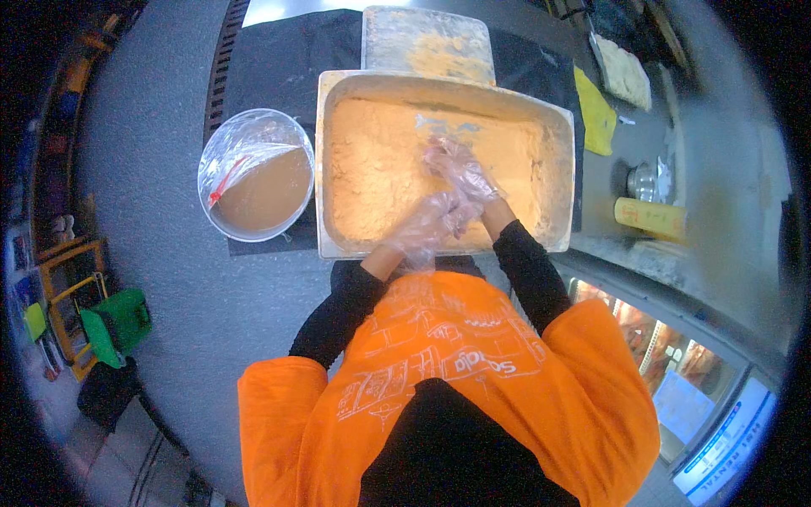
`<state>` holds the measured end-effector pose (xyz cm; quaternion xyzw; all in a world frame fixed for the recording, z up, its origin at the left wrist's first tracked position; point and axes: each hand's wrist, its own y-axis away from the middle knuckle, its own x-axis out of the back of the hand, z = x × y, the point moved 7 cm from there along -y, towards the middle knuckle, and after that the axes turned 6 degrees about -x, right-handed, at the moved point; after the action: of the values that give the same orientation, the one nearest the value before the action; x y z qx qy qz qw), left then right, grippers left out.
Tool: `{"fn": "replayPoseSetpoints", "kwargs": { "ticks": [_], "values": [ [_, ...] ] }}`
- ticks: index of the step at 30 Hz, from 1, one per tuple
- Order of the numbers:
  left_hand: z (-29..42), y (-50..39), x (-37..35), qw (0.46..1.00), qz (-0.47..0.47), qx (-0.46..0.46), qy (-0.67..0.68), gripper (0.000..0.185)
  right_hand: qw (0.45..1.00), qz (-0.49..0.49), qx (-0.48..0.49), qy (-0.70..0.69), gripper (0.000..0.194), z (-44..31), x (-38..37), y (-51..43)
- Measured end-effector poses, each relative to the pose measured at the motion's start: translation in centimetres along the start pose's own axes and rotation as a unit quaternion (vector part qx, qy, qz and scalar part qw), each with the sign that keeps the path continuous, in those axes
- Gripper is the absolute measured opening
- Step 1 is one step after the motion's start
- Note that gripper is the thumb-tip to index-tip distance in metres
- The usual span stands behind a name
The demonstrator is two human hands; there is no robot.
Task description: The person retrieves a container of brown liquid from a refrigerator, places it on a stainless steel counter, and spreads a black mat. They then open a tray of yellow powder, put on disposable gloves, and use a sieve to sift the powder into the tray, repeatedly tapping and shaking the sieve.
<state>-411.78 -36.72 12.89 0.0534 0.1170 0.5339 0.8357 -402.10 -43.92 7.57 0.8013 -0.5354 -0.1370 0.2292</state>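
A large rectangular tub of pale orange powder stands before me. Both my hands wear clear plastic gloves and are over the powder. My left hand touches the heel of my right hand near the tub's near side. The fingers of my right hand point away from me, by a thin patch where the tub's bottom shows through. Whether either hand holds anything is hard to see. A round bucket, lined with clear plastic and holding brownish liquid, stands left of the tub.
Beyond the tub lies a powder-dusted lid on a black mat. To the right are a yellow cloth, a metal bowl, a yellow roll and a lit glass display case. A green container stands at the left.
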Motion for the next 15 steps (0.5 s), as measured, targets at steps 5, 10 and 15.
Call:
{"fn": "replayPoseSetpoints", "kwargs": {
  "ticks": [5,10,15],
  "values": [
    [-0.3,0.1,-0.4,0.998,-0.007,0.019,0.054,0.036,0.999,0.001,-0.033,-0.038,0.050,0.7,0.4,0.2],
    [0.5,1.1,-0.5,1.000,-0.016,0.010,-0.007,0.038,1.000,0.008,0.019,-0.012,0.043,-0.3,-0.3,1.5],
    [0.8,1.0,-0.7,0.999,-0.038,-0.020,0.019,0.039,0.992,0.063,-0.028,-0.103,0.045,-0.6,-0.3,2.9]
  ]
}}
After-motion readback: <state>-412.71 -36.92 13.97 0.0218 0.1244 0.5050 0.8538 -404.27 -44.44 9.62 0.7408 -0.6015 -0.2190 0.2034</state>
